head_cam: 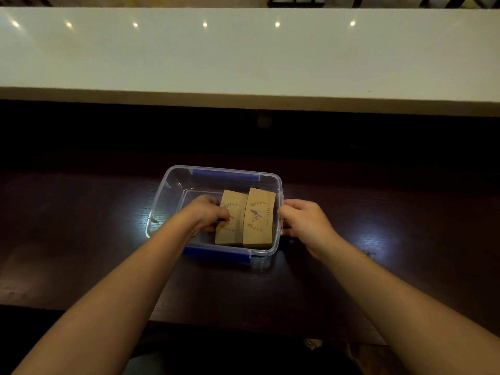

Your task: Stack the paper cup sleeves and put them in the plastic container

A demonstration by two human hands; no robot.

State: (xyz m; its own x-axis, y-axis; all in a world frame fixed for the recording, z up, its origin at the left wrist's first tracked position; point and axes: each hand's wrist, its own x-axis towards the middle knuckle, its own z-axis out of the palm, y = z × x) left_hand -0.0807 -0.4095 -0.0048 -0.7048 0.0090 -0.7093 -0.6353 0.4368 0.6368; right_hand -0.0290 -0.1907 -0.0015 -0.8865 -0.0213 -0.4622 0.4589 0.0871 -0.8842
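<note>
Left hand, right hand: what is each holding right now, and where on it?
The left hand grips the left sleeve stack by its left edge, inside the plastic container. The right hand holds the container's right wall from outside.

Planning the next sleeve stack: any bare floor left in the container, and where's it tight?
Bare floor runs along the container's left wall and far wall, beside the left hand. The right half is crowded: two sleeve stacks side by side, reaching the right wall, where the right hand rests outside.
</note>
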